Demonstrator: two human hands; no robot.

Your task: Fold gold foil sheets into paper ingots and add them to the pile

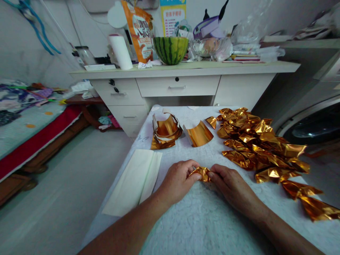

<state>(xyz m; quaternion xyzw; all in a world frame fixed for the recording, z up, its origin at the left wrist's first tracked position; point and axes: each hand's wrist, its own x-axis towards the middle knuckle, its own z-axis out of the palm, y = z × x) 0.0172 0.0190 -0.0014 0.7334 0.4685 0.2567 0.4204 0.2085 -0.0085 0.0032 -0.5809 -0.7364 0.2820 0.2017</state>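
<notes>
Between my two hands, just above the cloth-covered table [183, 219], is a small piece of shiny gold foil [203, 173], gathered and creased. My left hand [182, 179] pinches its left end between thumb and fingers. At the right end, my right hand [228, 182] has its fingers closed on the same foil. Beyond the hands lies a curved gold foil sheet [199, 134]. Left of that sheet sits a stack of curled foil sheets [167, 129]. Folded white paper sheets [135, 180] lie by my left forearm.
A pile of twisted gold foil pieces [255, 138] spreads along the table's right side. Behind stands a white desk [177, 86] bearing a watermelon-patterned bowl [170, 49], an orange bag [139, 33] and a white roll [120, 52]. A washing machine [316, 106] is at right, a bed [34, 138] at left.
</notes>
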